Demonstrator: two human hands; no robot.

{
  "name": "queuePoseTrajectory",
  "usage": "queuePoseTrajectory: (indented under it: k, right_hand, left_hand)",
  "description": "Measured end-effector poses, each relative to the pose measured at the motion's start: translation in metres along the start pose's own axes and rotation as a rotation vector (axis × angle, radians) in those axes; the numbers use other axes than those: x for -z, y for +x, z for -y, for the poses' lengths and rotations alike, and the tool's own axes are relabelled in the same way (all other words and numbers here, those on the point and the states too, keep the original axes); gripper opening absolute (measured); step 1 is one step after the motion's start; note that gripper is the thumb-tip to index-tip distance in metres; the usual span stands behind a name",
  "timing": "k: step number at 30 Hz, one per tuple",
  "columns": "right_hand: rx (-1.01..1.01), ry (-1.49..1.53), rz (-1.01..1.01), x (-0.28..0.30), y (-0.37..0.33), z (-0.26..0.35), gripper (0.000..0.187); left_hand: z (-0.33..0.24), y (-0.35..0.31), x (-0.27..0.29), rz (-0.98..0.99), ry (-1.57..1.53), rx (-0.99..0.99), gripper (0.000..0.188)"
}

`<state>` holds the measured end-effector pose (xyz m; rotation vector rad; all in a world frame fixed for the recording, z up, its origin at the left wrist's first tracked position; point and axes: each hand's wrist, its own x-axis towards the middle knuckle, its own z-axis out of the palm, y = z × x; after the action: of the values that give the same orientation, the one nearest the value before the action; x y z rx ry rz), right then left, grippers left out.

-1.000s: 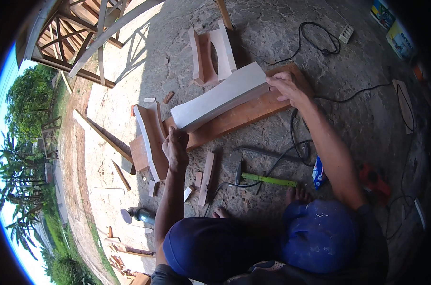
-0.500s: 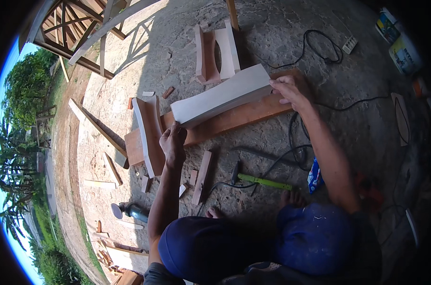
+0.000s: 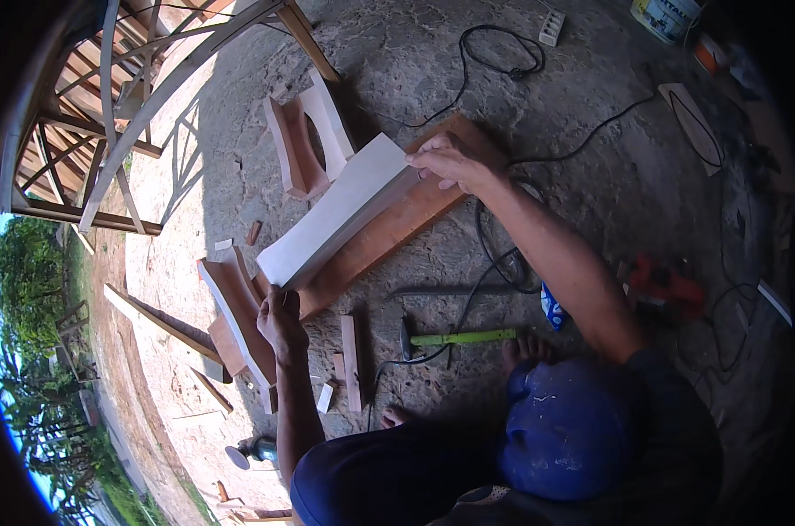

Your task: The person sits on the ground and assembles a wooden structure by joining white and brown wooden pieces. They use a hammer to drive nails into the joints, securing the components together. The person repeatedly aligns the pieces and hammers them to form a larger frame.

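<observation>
Since the earlier frame my view had swung, carrying the pale piece [image 3: 336,206], the plank [image 3: 375,232] and both hands leftward and into a steeper slant; those hands had kept to the piece's two ends. Rough floor [image 3: 581,197] spread under everything; a wooden frame [image 3: 140,147] stood at upper left, partly in sun; the plank lay aslant across the middle; the pale piece sat over its upper-left edge, though I could not tell whether the two touched. The far trough [image 3: 290,145] lay on the floor just beyond the piece; the left trough [image 3: 239,307] crossed the plank's lower end. The hammer [image 3: 467,337], green-handled, lay nearer the feet; the right hand [image 3: 447,163] grasped the piece's far corner, its lower fingers curled; the left hand [image 3: 281,324] pinched the near corner by the fingertips; a narrow strip [image 3: 351,364] lay left of the hammer.
</observation>
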<state>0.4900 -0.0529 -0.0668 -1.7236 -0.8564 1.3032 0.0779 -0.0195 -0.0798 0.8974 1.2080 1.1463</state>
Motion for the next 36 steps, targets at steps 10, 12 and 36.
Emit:
queuePoseTrajectory:
  k: [10,12,36]
  right_hand:
    - [-0.022,0.153,-0.098,-0.006,0.002,-0.008,0.061]
    - [-0.018,0.154,-0.107,-0.009,-0.001,-0.009,0.060]
    - [0.141,0.131,0.028,0.007,0.005,-0.033,0.063]
  left_hand:
    - [0.005,0.006,0.008,-0.014,-0.025,0.018,0.022]
    - [0.005,0.008,0.010,-0.011,-0.020,0.014,0.023]
    - [-0.012,-0.001,0.009,0.266,1.279,-0.573,0.037]
